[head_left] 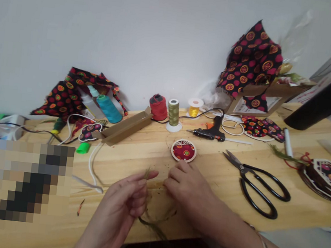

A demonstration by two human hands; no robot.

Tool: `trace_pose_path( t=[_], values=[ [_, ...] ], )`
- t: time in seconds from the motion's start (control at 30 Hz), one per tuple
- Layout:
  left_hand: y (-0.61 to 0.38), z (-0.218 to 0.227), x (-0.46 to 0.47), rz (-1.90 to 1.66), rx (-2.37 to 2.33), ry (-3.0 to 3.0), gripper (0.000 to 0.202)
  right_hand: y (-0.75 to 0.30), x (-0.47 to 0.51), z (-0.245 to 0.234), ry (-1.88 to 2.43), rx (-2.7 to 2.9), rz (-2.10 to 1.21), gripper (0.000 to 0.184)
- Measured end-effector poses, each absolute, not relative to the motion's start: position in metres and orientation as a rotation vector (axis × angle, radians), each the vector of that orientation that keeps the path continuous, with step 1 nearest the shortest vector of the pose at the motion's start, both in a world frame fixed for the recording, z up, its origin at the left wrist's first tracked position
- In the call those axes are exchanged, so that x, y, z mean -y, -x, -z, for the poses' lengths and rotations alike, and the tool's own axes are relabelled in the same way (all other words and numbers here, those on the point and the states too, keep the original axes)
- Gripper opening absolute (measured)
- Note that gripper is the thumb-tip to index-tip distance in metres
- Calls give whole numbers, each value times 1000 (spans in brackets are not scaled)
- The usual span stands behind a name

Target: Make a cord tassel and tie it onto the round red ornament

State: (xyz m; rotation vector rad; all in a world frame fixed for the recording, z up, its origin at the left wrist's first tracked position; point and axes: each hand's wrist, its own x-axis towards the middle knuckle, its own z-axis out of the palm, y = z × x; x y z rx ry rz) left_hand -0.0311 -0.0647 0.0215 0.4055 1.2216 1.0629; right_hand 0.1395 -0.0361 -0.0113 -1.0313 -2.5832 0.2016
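- Thread (150,223), olive strands: looped at the near table (139,145) edge, between the 2 hands.
- Left hand (127,203): thumb and fingers pinched narrow on its upright end.
- Right hand (187,187): fingers curled down onto the table; grip cannot be told.
- Round red disc (183,150): just beyond the right hand.
- Scissors (258,185): further right.

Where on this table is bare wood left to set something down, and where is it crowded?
Bare wood lies between the cardboard strip and the round ornament, and between that ornament and the scissors. A strip along the front edge below the scissors is free too. Crowded: the back row of spools, glue gun and cords.
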Motion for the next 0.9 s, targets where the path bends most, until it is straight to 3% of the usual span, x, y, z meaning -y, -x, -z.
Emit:
trace_pose_path(
  t=[0.17, 0.4, 0.57, 0.73, 0.9],
  values=[
    [34, -16, 64, -1070, -1230, -454, 31, -128, 32, 5, 912, 2730, -53, 4],
    [37, -10, 64, -1109, -1204, -459, 26, -124, 29, 9, 843, 2709, -110, 4],
    [38, -8, 60, -1128, -1206, -430, 26, -131, 26, 6, 1043, 2087, -720, 14],
    [32, -8, 56, -1144, -1172, -406, 24, -129, 26, -2, 1203, 1262, -1430, 9],
    [15, -12, 45, -1214, -1110, -531, 20, -125, 31, -6, 1116, 904, -1627, 13]
  ],
)
